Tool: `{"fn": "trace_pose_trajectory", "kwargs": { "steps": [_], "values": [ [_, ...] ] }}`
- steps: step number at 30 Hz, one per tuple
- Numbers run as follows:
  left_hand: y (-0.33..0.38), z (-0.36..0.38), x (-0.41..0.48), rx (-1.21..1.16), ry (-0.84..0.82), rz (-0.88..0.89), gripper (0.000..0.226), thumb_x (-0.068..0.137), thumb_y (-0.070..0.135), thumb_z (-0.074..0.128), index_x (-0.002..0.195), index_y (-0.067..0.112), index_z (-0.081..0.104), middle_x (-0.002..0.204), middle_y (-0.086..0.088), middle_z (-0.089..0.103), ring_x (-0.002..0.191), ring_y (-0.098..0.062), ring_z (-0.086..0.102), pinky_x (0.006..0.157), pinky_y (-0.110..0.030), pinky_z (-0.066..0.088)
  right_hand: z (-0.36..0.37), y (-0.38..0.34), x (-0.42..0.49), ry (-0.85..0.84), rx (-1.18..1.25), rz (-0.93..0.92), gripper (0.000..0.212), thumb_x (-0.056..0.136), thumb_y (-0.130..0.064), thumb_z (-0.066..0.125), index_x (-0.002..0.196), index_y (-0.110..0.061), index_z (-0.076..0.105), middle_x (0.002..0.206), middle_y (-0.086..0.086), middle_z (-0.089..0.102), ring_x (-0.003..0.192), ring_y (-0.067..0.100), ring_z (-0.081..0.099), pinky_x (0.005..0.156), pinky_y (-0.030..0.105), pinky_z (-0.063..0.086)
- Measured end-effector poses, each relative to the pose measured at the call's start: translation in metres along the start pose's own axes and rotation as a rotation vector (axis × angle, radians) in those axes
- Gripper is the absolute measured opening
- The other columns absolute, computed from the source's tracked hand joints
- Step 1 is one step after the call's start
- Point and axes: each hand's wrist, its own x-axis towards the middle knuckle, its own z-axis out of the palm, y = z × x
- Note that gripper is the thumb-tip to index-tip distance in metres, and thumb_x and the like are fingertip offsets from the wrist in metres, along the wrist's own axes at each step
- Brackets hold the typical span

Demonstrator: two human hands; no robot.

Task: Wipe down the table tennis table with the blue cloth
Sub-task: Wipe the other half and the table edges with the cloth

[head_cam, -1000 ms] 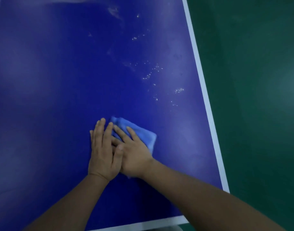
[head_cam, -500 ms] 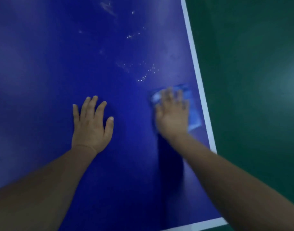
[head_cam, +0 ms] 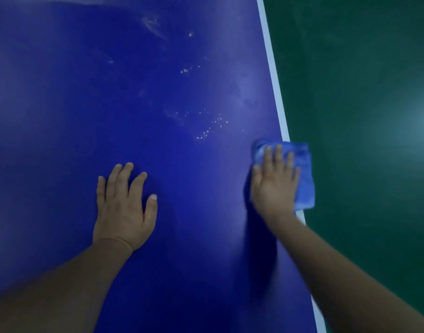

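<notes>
The dark blue table tennis table (head_cam: 74, 104) fills most of the view, with a white line (head_cam: 272, 68) along its right edge. My right hand (head_cam: 274, 181) presses flat, fingers straight, on the folded blue cloth (head_cam: 303, 174), which lies over the right edge line and hangs partly past it. My left hand (head_cam: 124, 210) rests flat on the bare table surface to the left, fingers spread, holding nothing. Small water droplets (head_cam: 209, 127) and faint smears (head_cam: 153, 25) show on the surface beyond the hands.
A green floor (head_cam: 362, 92) lies to the right of the table edge. The table surface stretches far ahead and to the left.
My right hand has slid the cloth from under both hands to the right, onto the white edge line and partly over it. My left hand came off the cloth and lies flat on the table.
</notes>
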Motion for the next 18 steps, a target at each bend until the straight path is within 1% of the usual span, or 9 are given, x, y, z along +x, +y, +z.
{"fn": "trace_pose_trajectory", "kwargs": {
  "steps": [2,4,6,9,11,13,15,16,18],
  "values": [
    [0.001,0.000,0.001,0.011,-0.005,-0.002,0.064,0.097,0.046,0.028,0.140,0.004,0.050,0.158,-0.018,0.030,0.152,-0.032,0.016,0.124,-0.056,0.005,0.003,-0.034,-0.040,-0.018,0.029,-0.312,0.054,0.100,-0.038,0.034,0.147,-0.014,0.049,0.156,0.012,0.041,0.144,0.039,0.037,0.111,0.058,0.036],
    [0.001,0.000,0.001,0.017,-0.001,-0.001,0.064,0.096,0.045,0.028,0.139,0.004,0.051,0.157,-0.019,0.031,0.152,-0.033,0.017,0.123,-0.058,0.008,-0.001,-0.057,-0.077,-0.117,0.084,-0.645,0.050,0.102,-0.038,0.040,0.149,-0.021,0.047,0.160,0.006,0.037,0.147,0.033,0.033,0.114,0.053,0.035],
    [0.001,0.001,0.001,0.017,0.002,0.003,0.064,0.096,0.045,0.028,0.139,0.004,0.051,0.157,-0.019,0.031,0.151,-0.033,0.018,0.123,-0.059,0.008,-0.004,-0.057,-0.090,-0.179,0.128,-0.770,0.050,0.102,-0.044,0.047,0.149,-0.027,0.047,0.162,0.003,0.033,0.149,0.032,0.030,0.116,0.049,0.032],
    [0.002,0.000,0.001,0.016,-0.009,-0.008,0.064,0.096,0.045,0.028,0.140,0.004,0.050,0.158,-0.017,0.030,0.152,-0.032,0.016,0.124,-0.057,0.006,-0.003,-0.023,-0.053,-0.033,0.094,-0.521,0.048,0.097,-0.058,0.050,0.138,-0.034,0.060,0.154,0.003,0.046,0.136,0.042,0.044,0.104,0.050,0.039],
    [0.002,0.000,0.002,0.016,-0.018,-0.007,0.064,0.096,0.045,0.028,0.141,0.005,0.050,0.158,-0.017,0.029,0.153,-0.031,0.014,0.124,-0.056,0.004,-0.005,0.016,-0.005,0.060,-0.007,-0.364,0.043,0.097,-0.049,0.049,0.131,-0.030,0.066,0.142,0.011,0.057,0.115,0.046,0.056,0.094,0.050,0.045],
    [0.000,0.001,0.001,0.025,-0.027,-0.003,0.063,0.097,0.045,0.028,0.142,0.005,0.048,0.159,-0.016,0.028,0.153,-0.030,0.013,0.124,-0.057,0.005,-0.016,0.057,0.040,0.091,0.041,-0.122,0.047,0.095,-0.044,0.044,0.129,-0.022,0.067,0.131,0.021,0.060,0.101,0.047,0.057,0.088,0.049,0.046],
    [-0.002,0.002,0.000,0.028,-0.029,-0.001,0.064,0.097,0.045,0.028,0.143,0.005,0.048,0.159,-0.017,0.028,0.153,-0.030,0.013,0.124,-0.057,0.006,-0.031,0.082,0.073,0.086,0.134,0.138,0.059,0.094,-0.051,0.034,0.132,-0.016,0.064,0.130,0.024,0.054,0.111,0.047,0.050,0.095,0.047,0.042],
    [-0.002,0.002,0.000,0.026,-0.031,0.000,0.064,0.097,0.045,0.028,0.143,0.005,0.048,0.160,-0.017,0.028,0.153,-0.030,0.012,0.124,-0.057,0.006,-0.035,0.083,0.080,0.118,0.159,0.200,0.061,0.095,-0.053,0.034,0.131,-0.014,0.063,0.132,0.024,0.051,0.115,0.046,0.048,0.098,0.046,0.041],
    [-0.001,0.002,0.001,0.018,-0.029,-0.003,0.063,0.097,0.045,0.028,0.143,0.006,0.048,0.159,-0.017,0.029,0.153,-0.030,0.013,0.124,-0.057,0.006,-0.046,0.048,0.070,0.211,0.234,0.135,0.045,0.098,-0.045,0.047,0.126,-0.016,0.064,0.129,0.022,0.054,0.113,0.041,0.051,0.096,0.043,0.044]
  ]
}}
